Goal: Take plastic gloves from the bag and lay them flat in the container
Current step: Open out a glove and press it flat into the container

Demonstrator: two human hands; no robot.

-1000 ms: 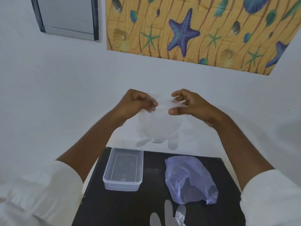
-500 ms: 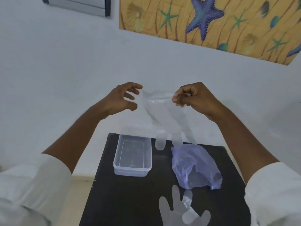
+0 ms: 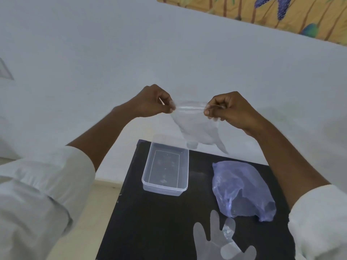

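A clear plastic glove (image 3: pixel 197 128) hangs in the air with its fingers pointing down, above the far edge of the black table (image 3: pixel 150 231). My left hand (image 3: pixel 153 102) pinches one side of its cuff and my right hand (image 3: pixel 229 109) pinches the other, stretching the cuff between them. Below, a clear rectangular container (image 3: pixel 166 189) stands on the table's left side. To its right lies a bluish plastic bag (image 3: pixel 242 188). Another clear glove (image 3: pixel 217 244) lies flat at the table's near edge.
The small table stands against a pale wall (image 3: pixel 93 53). A yellow sea-themed cloth (image 3: pixel 272 14) hangs on the wall at the upper right. Light floor (image 3: pixel 88 222) shows to the left of the table.
My left hand, open and off the glove half a second ago, has closed on the cuff. The glove is now stretched between both hands. The view has tilted downward.
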